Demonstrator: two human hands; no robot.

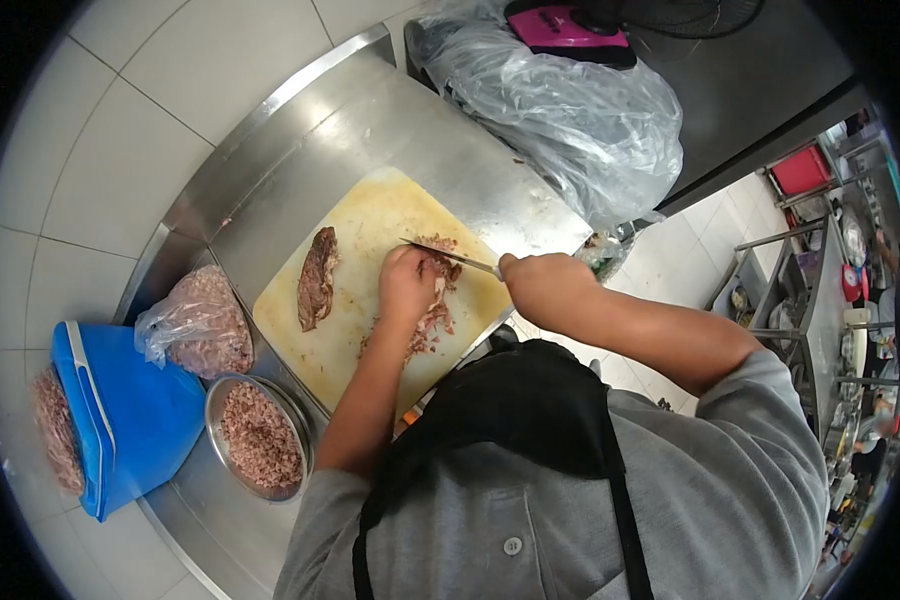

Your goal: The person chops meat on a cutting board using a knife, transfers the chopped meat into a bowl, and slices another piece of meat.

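Observation:
My right hand (548,286) is wrapped round the handle of a knife (460,257). Its blade points left across the yellowed cutting board (370,205), close to the fingertips of my left hand (408,285). Those fingers are curled down on a piece of cooked meat (448,270), which they partly hide. Chopped meat (432,325) lies scattered beside and below the left hand. A larger, dark brown slab of meat (317,280) rests apart on the left of the board.
Left of the board are a clear bag of chopped meat (212,325), a metal bowl (213,452) of chopped meat and a blue container (135,420). A large clear plastic bag (570,120) lies behind, beneath a pink-and-black object (570,28). Metal shelving (785,270) stands far right.

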